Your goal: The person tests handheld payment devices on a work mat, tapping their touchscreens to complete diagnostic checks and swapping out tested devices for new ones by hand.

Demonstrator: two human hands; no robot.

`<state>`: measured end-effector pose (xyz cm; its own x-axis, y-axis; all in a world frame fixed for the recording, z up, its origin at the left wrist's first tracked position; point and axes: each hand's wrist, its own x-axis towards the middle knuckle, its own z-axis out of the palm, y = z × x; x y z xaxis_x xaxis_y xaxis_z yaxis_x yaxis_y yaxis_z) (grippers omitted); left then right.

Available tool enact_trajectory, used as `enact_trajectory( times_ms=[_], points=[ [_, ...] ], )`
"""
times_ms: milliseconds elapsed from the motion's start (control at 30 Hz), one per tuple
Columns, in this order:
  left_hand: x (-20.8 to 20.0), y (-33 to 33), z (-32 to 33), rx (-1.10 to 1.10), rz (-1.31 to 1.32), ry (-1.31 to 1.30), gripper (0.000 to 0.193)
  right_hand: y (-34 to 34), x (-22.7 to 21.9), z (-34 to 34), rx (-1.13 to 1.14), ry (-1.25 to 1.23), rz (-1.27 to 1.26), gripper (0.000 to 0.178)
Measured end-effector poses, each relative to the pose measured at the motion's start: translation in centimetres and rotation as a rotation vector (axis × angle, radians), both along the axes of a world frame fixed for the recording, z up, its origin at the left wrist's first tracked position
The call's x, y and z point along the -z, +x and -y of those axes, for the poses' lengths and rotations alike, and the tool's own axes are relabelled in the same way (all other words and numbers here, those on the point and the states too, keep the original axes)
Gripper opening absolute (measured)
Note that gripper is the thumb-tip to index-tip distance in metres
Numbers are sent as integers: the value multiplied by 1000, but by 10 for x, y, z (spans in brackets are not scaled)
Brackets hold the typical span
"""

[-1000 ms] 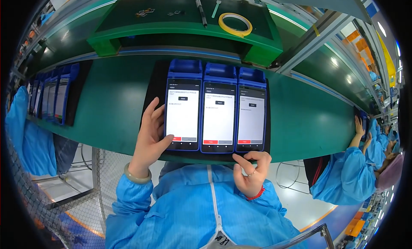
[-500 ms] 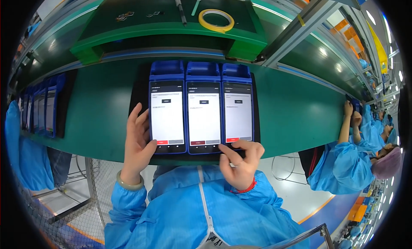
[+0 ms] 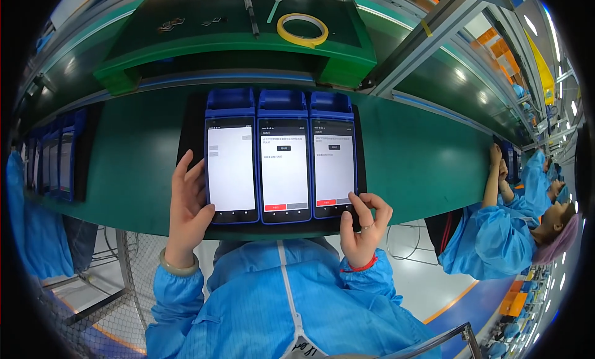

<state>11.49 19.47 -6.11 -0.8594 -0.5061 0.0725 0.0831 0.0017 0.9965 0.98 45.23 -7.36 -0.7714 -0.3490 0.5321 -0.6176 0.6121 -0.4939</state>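
Three blue handheld terminals with lit touchscreens lie side by side on a black mat (image 3: 193,126). My left hand (image 3: 187,213) rests along the left side of the left terminal (image 3: 231,173), fingers spread and thumb tip at its lower left corner. That screen is mostly white with small grey boxes. The middle terminal (image 3: 284,180) and the right terminal (image 3: 333,173) each show a dark button above and a red and a grey bar below. My right hand (image 3: 364,229) holds nothing; its index fingertip is at the right terminal's lower right, by the grey bar, thumb apart.
Behind the terminals stands a green raised shelf (image 3: 235,56) with a yellow tape roll (image 3: 302,44), a black pen (image 3: 251,18) and a pale green stick (image 3: 274,10). More terminals (image 3: 62,154) lie at the far left. A co-worker (image 3: 496,229) in blue sits at the right.
My right hand has moved from near the middle terminal's lower right corner to the right terminal's lower right. The left screen lost its red and grey bars and now shows small grey boxes.
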Motion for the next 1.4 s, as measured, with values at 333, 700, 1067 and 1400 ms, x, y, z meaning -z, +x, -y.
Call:
enact_trajectory(
  times_ms=[333,700,1067,1400],
  points=[
    [1,0,1,5,-12,17,86,0,7,-5,-33,-166,127,38],
    [3,1,2,22,-22,-7,90,5,7,-10,-50,-135,101,29],
    [3,5,10,104,-6,2,96,6,-2,-2,-162,34,-105,30],
    [2,5,12,148,-33,57,96,22,-13,36,-332,153,-59,32]
  ],
)
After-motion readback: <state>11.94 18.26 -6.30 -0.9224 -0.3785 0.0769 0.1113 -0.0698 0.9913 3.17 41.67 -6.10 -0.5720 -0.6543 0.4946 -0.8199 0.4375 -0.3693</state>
